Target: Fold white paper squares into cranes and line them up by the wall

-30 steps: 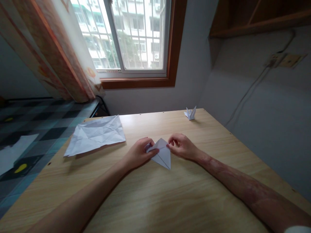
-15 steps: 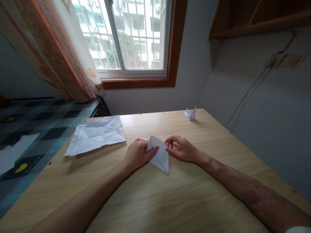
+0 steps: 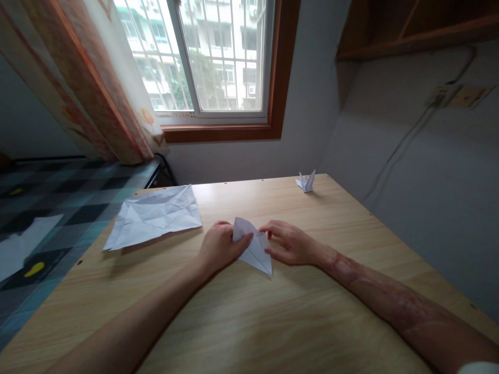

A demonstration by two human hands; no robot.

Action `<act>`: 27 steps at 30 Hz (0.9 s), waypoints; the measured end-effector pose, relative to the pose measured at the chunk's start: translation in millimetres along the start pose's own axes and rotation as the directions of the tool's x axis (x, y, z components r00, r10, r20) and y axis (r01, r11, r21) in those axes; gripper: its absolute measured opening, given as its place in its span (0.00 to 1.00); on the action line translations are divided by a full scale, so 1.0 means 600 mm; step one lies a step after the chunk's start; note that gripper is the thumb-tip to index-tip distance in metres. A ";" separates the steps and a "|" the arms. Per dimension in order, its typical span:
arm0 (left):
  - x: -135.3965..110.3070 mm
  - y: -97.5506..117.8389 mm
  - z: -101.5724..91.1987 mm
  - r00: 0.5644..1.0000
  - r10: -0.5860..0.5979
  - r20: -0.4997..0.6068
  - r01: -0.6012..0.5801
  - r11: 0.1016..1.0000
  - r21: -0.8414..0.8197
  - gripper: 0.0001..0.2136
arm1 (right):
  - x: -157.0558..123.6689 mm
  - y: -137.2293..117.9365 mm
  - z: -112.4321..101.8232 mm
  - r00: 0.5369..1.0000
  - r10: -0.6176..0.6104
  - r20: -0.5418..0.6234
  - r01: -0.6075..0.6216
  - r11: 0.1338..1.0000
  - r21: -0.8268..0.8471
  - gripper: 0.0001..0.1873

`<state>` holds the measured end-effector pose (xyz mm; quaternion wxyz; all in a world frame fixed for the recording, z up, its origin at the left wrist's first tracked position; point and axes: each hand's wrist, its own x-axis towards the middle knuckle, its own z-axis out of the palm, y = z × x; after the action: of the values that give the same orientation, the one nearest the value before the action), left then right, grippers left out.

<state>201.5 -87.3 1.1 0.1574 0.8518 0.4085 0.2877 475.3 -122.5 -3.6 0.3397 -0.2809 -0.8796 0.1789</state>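
A folded sheet of white paper [image 3: 255,255] is held above the middle of the wooden table, one pointed corner toward me. My left hand [image 3: 224,244] grips its left side, thumb lying across the front and the other fingers hidden behind. At the paper's right edge is my right hand [image 3: 288,243], its index finger against the upper edge and its thumb by the lower right edge. The thumb and index finger are apart, with the edge between them.
A creased, unfolded white sheet [image 3: 158,215] lies at the table's [image 3: 234,332] back left. At the back right corner stands a small folded paper crane [image 3: 306,182]. A checkered bed [image 3: 78,192] with more white paper [image 3: 29,241] adjoins on the left.
The paper has shifted slightly left, and its upper part has tilted. My right hand has moved a little left, its index finger now over the paper's upper right edge and its thumb lower.
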 end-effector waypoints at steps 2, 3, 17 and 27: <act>0.000 0.000 0.000 1.000 -0.027 -0.001 0.027 1.000 0.008 0.22 | 0.001 -0.003 -0.002 1.000 -0.001 0.016 0.001 1.000 -0.001 0.24; 0.001 0.000 0.000 0.999 -0.044 -0.001 0.044 0.999 0.016 0.23 | 0.001 -0.004 -0.003 1.000 -0.004 0.020 0.004 1.000 0.000 0.25; 0.004 0.001 -0.003 0.987 -0.163 0.003 0.163 0.986 -0.045 0.23 | -0.006 0.004 0.001 0.999 -0.033 0.039 0.031 0.999 0.038 0.41; 0.005 -0.009 0.001 0.963 -0.268 0.023 0.254 0.878 -0.405 0.20 | -0.002 0.002 -0.002 0.992 -0.098 0.081 0.096 0.995 0.023 0.44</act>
<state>200.1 -81.5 -0.8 0.3605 0.7329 0.4536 0.3565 477.4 -122.0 -4.0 0.3142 -0.2272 -0.9037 0.1817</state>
